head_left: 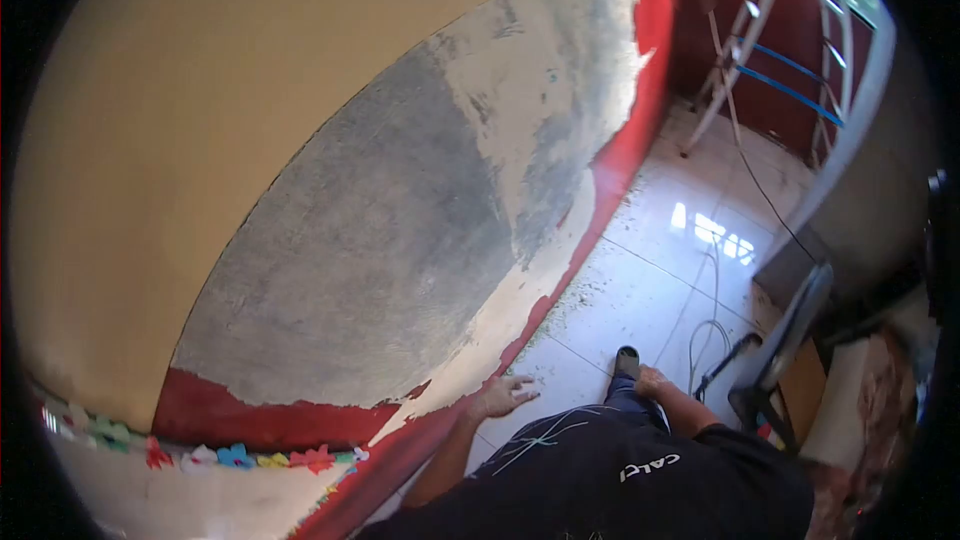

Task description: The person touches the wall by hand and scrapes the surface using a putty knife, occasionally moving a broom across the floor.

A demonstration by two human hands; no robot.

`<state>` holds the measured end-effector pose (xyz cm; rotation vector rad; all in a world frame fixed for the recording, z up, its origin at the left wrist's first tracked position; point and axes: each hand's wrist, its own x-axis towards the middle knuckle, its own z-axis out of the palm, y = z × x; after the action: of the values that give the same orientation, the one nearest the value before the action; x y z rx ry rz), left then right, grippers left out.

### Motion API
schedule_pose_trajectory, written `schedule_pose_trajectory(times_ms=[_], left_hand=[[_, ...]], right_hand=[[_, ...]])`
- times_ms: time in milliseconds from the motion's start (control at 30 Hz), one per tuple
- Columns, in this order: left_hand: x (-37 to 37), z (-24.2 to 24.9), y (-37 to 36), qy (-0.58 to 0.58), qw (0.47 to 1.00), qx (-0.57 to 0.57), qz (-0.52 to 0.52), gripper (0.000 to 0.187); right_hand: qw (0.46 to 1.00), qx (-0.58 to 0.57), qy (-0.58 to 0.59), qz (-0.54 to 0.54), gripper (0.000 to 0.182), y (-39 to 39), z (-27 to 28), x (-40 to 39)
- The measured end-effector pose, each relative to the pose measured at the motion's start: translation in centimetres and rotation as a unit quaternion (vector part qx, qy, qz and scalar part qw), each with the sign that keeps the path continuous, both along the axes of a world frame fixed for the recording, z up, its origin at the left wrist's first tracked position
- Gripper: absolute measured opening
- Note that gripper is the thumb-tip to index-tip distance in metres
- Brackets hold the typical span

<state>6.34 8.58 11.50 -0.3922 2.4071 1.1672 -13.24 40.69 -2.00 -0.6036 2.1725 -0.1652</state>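
Note:
My left hand [503,397] is beside the lower part of the wall, its fingers apart and nothing visible in them. Close to it runs a red painted strip [545,312] with a ragged edge. Above that, the wall shows a large bare grey patch [350,250] and a pale cream layer [525,110]. My right hand [655,383] hangs low next to my leg, near a dark shoe [627,358]. Its fingers look curled in; anything inside them is hidden.
Flakes lie on the white tiled floor [640,285] along the wall. A ladder [745,30] with blue straps stands at the far end. A cable [712,330] loops on the floor beside a chair [790,340] at right. Colourful paper flowers [235,456] line the wall at lower left.

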Motion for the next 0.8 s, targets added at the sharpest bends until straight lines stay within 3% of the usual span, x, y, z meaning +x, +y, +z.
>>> schedule_pose_trajectory(times_ms=[100, 167, 200, 233, 267, 300, 400, 467, 500, 567, 633, 700, 767, 800], left_hand=[[-5.2, 3.3, -2.3, 0.007, 0.999, -0.052, -0.014, 0.06], [-8.6, 4.7, -3.0, 0.107, 0.97, -0.213, 0.048, 0.07], [-11.0, 7.2, -2.9, 0.214, 0.91, -0.326, 0.142, 0.075], [-13.7, 10.1, -2.9, 0.314, 0.818, -0.425, 0.226, 0.081], [-16.1, 11.9, -4.6, 0.496, 0.698, -0.449, 0.256, 0.086], [-18.0, 15.8, -4.6, 0.496, 0.662, -0.447, 0.341, 0.087], [-22.9, 22.2, -8.2, 0.552, 0.515, -0.535, 0.379, 0.089], [-26.2, 24.1, -10.3, 0.458, 0.489, -0.563, 0.484, 0.09], [-28.1, 24.7, -10.8, 0.407, 0.47, -0.574, 0.532, 0.091], [-31.8, 24.8, -10.3, 0.44, 0.49, -0.577, 0.483, 0.092], [-35.5, 23.8, -9.1, 0.44, 0.53, -0.595, 0.415, 0.093], [-39.8, 21.9, -7.1, 0.387, 0.574, -0.656, 0.3, 0.084], [-44.6, 17.5, -5.9, 0.54, 0.736, -0.367, 0.176, 0.068], [-45.8, 15.2, -5.7, 0.418, 0.866, -0.257, 0.098, 0.052]], right_hand=[[0.992, -0.048, 0.056, -0.098, 0.051, 2.3, -2.8, -4.7], [0.98, -0.064, 0.029, -0.186, 0.049, 2.9, -4.0, -9.5], [0.97, -0.068, -0.013, -0.234, 0.047, 3.3, -3.0, -11.7], [0.954, -0.071, -0.055, -0.286, 0.045, 3.9, -1.4, -13.7], [0.954, -0.063, -0.037, -0.29, 0.041, 4.4, 0.6, -15.1], [0.953, -0.041, -0.047, -0.295, 0.041, 5.3, 0.7, -16.9], [0.959, 0.017, -0.059, -0.275, 0.037, 9.5, -4.0, -21.7], [0.974, 0.068, -0.037, -0.214, 0.033, 11.6, -4.5, -24.5], [0.962, 0.069, -0.055, -0.258, 0.031, 12.1, -2.9, -25.5], [0.955, 0.061, -0.05, -0.285, 0.033, 14.1, -5.5, -27.5], [0.935, 0.061, -0.089, -0.337, 0.035, 14.7, -3.8, -29.4], [0.928, 0.059, -0.055, -0.365, 0.032, 15.1, -5.6, -30.2], [0.931, 0.039, -0.01, -0.363, 0.027, 15.3, -8.8, -30.7], [0.917, 0.051, -0.044, -0.393, 0.023, 14.7, -8.2, -30.8]])
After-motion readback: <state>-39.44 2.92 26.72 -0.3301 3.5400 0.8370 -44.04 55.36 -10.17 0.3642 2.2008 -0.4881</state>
